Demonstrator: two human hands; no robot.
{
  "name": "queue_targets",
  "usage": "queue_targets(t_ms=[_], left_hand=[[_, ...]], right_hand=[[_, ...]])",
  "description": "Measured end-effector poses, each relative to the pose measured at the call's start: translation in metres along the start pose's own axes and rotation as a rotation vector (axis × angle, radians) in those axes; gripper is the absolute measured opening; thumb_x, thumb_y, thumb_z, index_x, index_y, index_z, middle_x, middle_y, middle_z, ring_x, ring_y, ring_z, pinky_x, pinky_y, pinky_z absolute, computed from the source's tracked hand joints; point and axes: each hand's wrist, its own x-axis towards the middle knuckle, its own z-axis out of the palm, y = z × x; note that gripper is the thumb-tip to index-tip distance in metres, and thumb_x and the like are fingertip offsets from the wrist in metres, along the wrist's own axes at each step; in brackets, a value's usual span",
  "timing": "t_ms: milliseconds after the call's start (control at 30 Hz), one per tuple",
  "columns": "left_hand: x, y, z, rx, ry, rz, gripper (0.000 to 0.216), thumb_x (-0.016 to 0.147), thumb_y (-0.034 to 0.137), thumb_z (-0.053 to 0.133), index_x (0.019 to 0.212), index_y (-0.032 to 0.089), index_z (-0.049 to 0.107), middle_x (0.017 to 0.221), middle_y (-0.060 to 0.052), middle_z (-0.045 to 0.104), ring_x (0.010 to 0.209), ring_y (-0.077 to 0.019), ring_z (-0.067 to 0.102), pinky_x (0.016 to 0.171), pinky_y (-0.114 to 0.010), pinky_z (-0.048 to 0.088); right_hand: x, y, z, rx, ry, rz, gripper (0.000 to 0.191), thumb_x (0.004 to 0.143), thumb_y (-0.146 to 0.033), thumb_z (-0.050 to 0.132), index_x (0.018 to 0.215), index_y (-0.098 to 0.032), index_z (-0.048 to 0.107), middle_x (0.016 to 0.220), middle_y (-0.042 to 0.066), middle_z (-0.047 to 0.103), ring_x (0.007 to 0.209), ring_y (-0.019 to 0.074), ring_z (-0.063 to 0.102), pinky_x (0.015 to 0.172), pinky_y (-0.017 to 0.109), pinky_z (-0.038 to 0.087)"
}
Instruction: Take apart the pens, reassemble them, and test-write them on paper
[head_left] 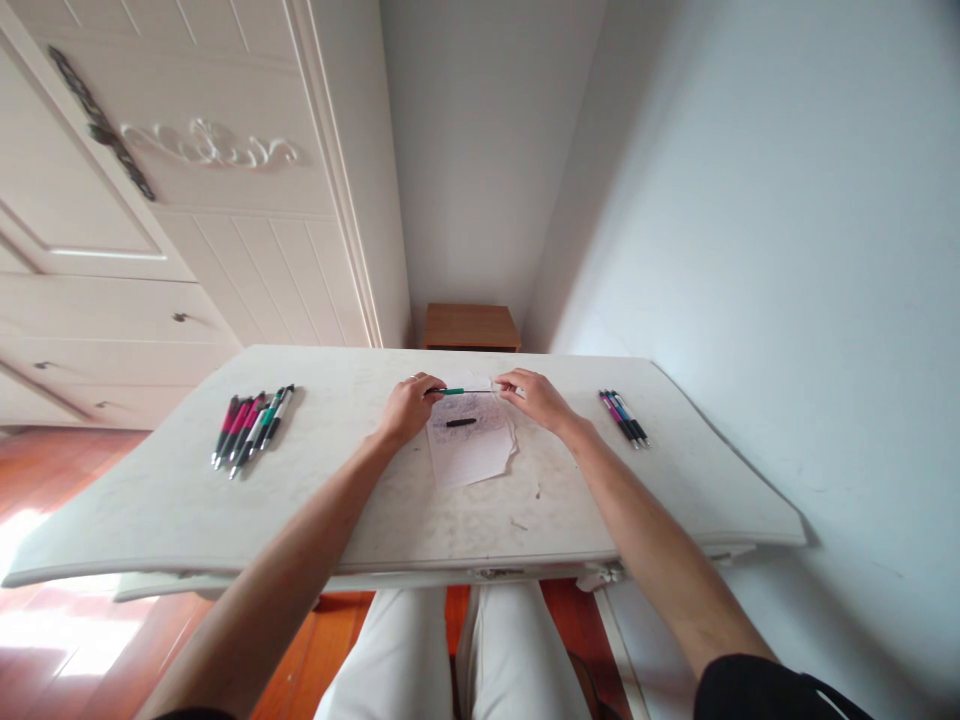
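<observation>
My left hand (pixel 409 408) is closed around the green upper part of a pen (pixel 454 391), held level above the paper. A thin refill (pixel 478 391) sticks out of it to the right, and its far end meets the fingertips of my right hand (pixel 534 397), which are pinched together. Under both hands lies a scribbled sheet of white paper (pixel 469 460) with a torn right edge. On it rests a short black pen piece (pixel 460 423), apart from my hands.
Several pink, green and white pens (pixel 251 430) lie in a group at the table's left. A smaller group of purple and dark pens (pixel 624 418) is on the right. Paper scraps (pixel 518 524) dot the white table (pixel 360 540). A wall (pixel 787 300) borders it on the right.
</observation>
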Motion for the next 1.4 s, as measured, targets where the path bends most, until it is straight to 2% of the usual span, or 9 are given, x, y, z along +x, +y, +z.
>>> queue_targets(t_ms=[300, 567, 833, 1400], left_hand=[[0.000, 0.004, 0.000, 0.007, -0.008, 0.008, 0.018, 0.082, 0.017, 0.054, 0.092, 0.021, 0.069, 0.093, -0.005, 0.068, 0.088, -0.0208, 0.062, 0.085, -0.033, 0.047], [-0.001, 0.007, 0.004, 0.033, -0.039, 0.044, 0.019, 0.083, 0.019, 0.054, 0.093, 0.021, 0.070, 0.093, -0.005, 0.069, 0.087, -0.0201, 0.062, 0.085, -0.032, 0.047], [-0.005, 0.017, 0.007, -0.016, -0.104, 0.077, 0.018, 0.080, 0.017, 0.057, 0.092, 0.020, 0.070, 0.094, -0.005, 0.069, 0.089, -0.0204, 0.063, 0.086, -0.032, 0.047], [-0.006, 0.014, 0.009, -0.079, -0.088, 0.035, 0.016, 0.076, 0.015, 0.060, 0.086, 0.019, 0.071, 0.087, -0.003, 0.071, 0.082, -0.0183, 0.064, 0.081, -0.029, 0.049]], right_hand=[[0.000, -0.003, 0.001, 0.009, -0.009, -0.006, 0.022, 0.082, -0.012, 0.063, 0.102, -0.019, 0.069, 0.092, 0.007, 0.069, 0.086, 0.0179, 0.063, 0.080, 0.030, 0.047], [0.001, -0.010, 0.004, -0.006, -0.027, -0.027, 0.022, 0.083, -0.011, 0.062, 0.101, -0.019, 0.070, 0.090, 0.007, 0.069, 0.076, 0.0159, 0.063, 0.076, 0.029, 0.048], [0.000, -0.016, 0.009, -0.072, -0.024, -0.053, 0.021, 0.083, -0.012, 0.062, 0.099, -0.021, 0.071, 0.094, 0.006, 0.073, 0.086, 0.0180, 0.066, 0.081, 0.030, 0.046], [-0.001, -0.015, 0.016, -0.153, -0.013, -0.083, 0.020, 0.084, -0.015, 0.063, 0.100, -0.021, 0.072, 0.096, 0.005, 0.074, 0.087, 0.0186, 0.068, 0.079, 0.029, 0.046]])
